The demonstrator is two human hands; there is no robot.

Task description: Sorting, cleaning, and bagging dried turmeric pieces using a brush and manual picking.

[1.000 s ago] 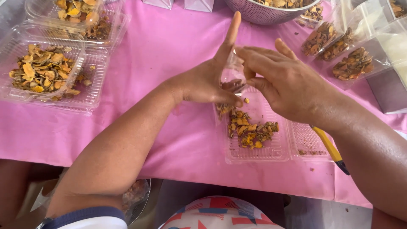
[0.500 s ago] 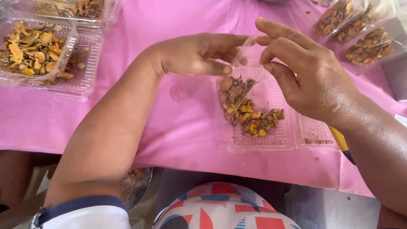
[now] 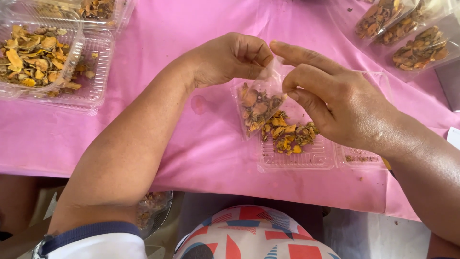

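A small clear plastic bag [image 3: 258, 106] partly filled with brown and orange dried slices hangs between my two hands over the pink tablecloth [image 3: 167, 38]. My left hand [image 3: 229, 58] pinches the bag's top edge from the left. My right hand [image 3: 330, 98] pinches the same top edge from the right. Under the bag lies an open clear plastic clamshell tray [image 3: 306, 156] with a small heap of orange dried slices [image 3: 290, 135] in it.
At the far left stands another clear clamshell box [image 3: 72, 48] heaped with dried slices. Several filled clear bags [image 3: 407, 29] lie at the top right. A metal bowl [image 3: 155, 213] sits below the table's front edge, beside my lap.
My hands have dropped from a raised position to just above the tray, and the bag now hangs lower with its top pinched between both hands.
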